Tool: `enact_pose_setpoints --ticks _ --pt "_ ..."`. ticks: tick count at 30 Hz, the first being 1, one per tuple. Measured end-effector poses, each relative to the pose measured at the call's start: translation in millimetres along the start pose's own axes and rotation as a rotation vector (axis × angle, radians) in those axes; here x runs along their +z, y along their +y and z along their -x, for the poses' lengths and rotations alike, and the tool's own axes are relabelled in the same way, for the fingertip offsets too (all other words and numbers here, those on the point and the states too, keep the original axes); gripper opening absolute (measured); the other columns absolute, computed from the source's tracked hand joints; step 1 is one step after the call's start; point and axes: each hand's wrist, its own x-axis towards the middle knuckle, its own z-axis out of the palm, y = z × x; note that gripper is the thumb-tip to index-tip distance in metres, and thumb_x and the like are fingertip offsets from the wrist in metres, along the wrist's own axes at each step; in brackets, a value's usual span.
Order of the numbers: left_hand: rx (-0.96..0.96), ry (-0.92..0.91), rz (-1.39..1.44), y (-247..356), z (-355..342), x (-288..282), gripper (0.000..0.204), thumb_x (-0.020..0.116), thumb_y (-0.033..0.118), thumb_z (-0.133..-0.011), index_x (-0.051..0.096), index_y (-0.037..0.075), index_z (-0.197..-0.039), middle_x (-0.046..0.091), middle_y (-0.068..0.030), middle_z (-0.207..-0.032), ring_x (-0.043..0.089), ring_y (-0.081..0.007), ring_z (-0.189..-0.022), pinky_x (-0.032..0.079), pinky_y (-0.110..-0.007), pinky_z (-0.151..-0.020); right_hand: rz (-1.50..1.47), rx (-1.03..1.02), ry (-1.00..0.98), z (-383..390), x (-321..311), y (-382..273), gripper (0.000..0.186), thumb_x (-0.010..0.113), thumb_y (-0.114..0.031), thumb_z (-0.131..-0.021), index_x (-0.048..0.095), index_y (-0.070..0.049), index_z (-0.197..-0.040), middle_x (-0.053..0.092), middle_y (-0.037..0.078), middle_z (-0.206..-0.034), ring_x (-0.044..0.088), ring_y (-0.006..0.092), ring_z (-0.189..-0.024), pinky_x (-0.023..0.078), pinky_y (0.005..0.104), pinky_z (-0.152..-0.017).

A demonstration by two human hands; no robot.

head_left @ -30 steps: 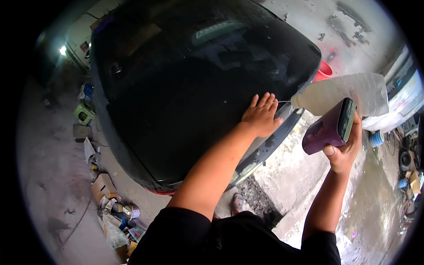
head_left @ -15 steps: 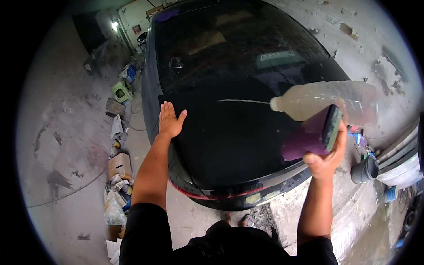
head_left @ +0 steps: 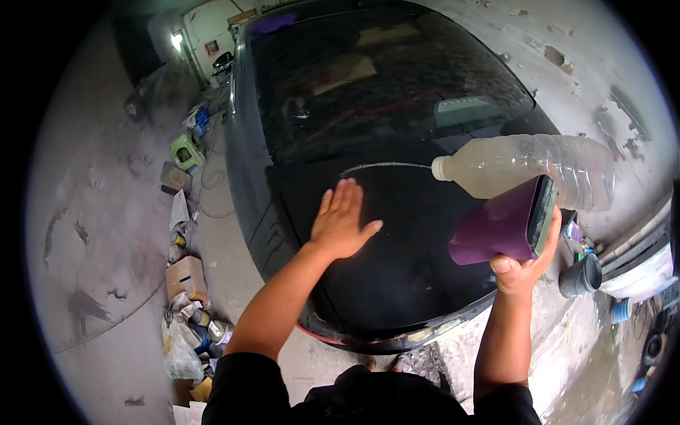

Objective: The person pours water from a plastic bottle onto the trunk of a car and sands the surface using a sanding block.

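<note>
My left hand [head_left: 340, 223] lies open, fingers stretched, on or just over the black trunk lid [head_left: 397, 262] of a car. My right hand [head_left: 528, 255] grips a purple block [head_left: 489, 223] with a dark and pale-green edge, together with a large clear plastic bottle [head_left: 528, 159] held sideways behind it; some of its fingers are hidden. A thin stream of liquid [head_left: 386, 163] arcs from the bottle's mouth onto the lid, landing just beyond my left fingertips. Above the lid is the dark rear window [head_left: 375, 85].
Along the left lie a green stool [head_left: 184, 152], a cardboard box [head_left: 184, 276], cans, plastic bags and a hose. At the right stand a dark bucket [head_left: 577, 276], a white drum [head_left: 637, 262] and a small blue container [head_left: 621, 310]. My sandalled feet are below the bumper.
My view has tilted up along the car. My left hand went from the lid's right side to its left edge, then rightward onto the lid. The stream keeps running from the bottle.
</note>
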Motion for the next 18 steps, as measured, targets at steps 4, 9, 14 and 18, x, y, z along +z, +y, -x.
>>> enact_pose_setpoints --ticks 4,9,14,18 --pt "-0.354 0.200 -0.037 -92 -5 -14 0.091 0.049 0.058 -0.096 0.021 -0.005 -0.156 0.015 -0.0236 -0.165 0.008 -0.0376 -0.154 0.009 -0.049 -0.124 -0.018 -0.066 0.018 1 -19 7 0.109 0.097 -0.044 -0.055 0.042 -0.001 -0.139 0.054 0.011 -0.124 0.058 0.0233 -0.114 0.050 0.0369 -0.097" --pt "-0.259 0.021 -0.111 -60 -32 -16 0.090 0.033 0.061 -0.101 0.014 -0.007 -0.156 0.008 -0.0235 -0.166 0.000 -0.0358 -0.155 0.002 -0.046 -0.125 0.073 0.008 0.090 7 -54 3 0.105 0.097 -0.038 -0.057 0.042 -0.002 -0.139 0.055 0.011 -0.126 0.058 0.0229 -0.114 0.049 0.0366 -0.096" --pt "-0.015 -0.038 -0.084 24 -99 2 0.091 0.033 0.062 -0.100 0.014 -0.006 -0.157 0.008 -0.0230 -0.166 -0.001 -0.0342 -0.155 0.000 -0.044 -0.125 0.135 -0.041 0.211 6 -80 4 0.099 0.096 -0.030 -0.060 0.043 -0.004 -0.139 0.049 0.010 -0.134 0.055 0.0233 -0.120 0.048 0.0384 -0.099" --pt "0.103 -0.046 -0.078 106 -174 15 0.093 0.033 0.066 -0.099 0.015 -0.005 -0.157 0.010 -0.0213 -0.166 0.001 -0.0324 -0.155 0.001 -0.044 -0.125 0.175 -0.059 0.227 4 -96 0 0.099 0.096 -0.027 -0.063 0.042 -0.007 -0.145 0.042 0.009 -0.139 0.049 0.0271 -0.129 0.045 0.0451 -0.105"
